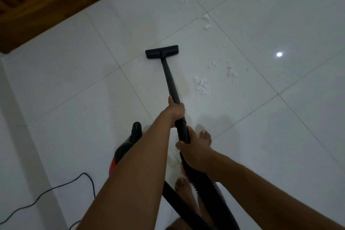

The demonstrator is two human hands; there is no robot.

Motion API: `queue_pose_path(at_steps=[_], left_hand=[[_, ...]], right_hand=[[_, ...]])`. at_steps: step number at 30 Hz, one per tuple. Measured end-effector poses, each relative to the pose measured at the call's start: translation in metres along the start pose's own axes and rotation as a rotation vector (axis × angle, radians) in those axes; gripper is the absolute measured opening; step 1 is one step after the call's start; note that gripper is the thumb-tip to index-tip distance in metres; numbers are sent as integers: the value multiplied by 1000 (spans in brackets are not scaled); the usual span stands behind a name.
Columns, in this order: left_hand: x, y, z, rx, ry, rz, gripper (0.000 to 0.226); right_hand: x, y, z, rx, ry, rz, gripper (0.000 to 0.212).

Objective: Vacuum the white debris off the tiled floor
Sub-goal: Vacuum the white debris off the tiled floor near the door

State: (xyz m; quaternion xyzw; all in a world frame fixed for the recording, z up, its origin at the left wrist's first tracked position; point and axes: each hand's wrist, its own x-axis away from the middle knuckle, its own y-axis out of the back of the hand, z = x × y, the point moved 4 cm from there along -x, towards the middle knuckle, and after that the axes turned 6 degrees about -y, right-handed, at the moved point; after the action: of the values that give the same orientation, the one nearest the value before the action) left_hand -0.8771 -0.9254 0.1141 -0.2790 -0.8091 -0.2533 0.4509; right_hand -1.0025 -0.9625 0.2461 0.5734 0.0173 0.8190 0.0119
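The left hand (176, 111) grips the stiff black tube (169, 78) up high; the right hand (192, 150) grips it low, by the bendy hose (203, 188). The brush head (162, 51) sits on the floor (261, 117). The white bits (202, 87) look light and fluffy; they lie at four o'clock from it.

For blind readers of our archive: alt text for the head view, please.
The left hand and right hand grip a black wand, its floor head on white tiles, left of scattered white debris. A red-and-black vacuum sits lower left.
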Motion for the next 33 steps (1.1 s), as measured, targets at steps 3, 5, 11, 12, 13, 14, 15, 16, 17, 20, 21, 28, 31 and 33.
queue_pose_path(at_steps=[3,5,11,12,13,14,15,16,17,20,21,28,31,33], left_hand=[[12,-6,34,0,-5,-4,70],[20,-11,55,-14,-3,-16,69],[44,-29,100,-24,-22,-41,69],[47,-32,106,-22,-27,-41,69],[49,-35,113,-20,-30,-39,68],[52,-38,119,-19,-32,-38,68],[55,-40,125,-21,-34,-38,68],[58,-43,131,-24,-38,-40,68],[61,-44,137,-29,-43,-43,68],[72,-50,159,-48,-51,-35,68],[76,-53,165,-52,-51,-35,67],[124,-78,220,-66,-31,-12,68],[147,-89,240,-87,-24,8,70],[159,-94,253,-107,-22,17,70]], right_hand=[[-8,-28,-38,40,25,-13,59],[-11,-43,-62,24,36,-10,59],[-2,-74,-118,-160,-14,84,57],[0,-77,-124,-177,-11,91,57],[2,-80,-131,-195,-10,92,56],[3,-83,-138,-209,-9,89,56],[4,-86,-145,-218,-2,87,56],[5,-90,-152,-225,9,87,57],[6,-94,-159,-230,20,88,57],[15,-107,-177,-234,38,82,56],[20,-110,-184,-233,41,76,56],[63,-141,-243,-244,55,38,46],[82,-154,-265,-279,30,37,40],[93,-162,-279,-312,23,30,40]])
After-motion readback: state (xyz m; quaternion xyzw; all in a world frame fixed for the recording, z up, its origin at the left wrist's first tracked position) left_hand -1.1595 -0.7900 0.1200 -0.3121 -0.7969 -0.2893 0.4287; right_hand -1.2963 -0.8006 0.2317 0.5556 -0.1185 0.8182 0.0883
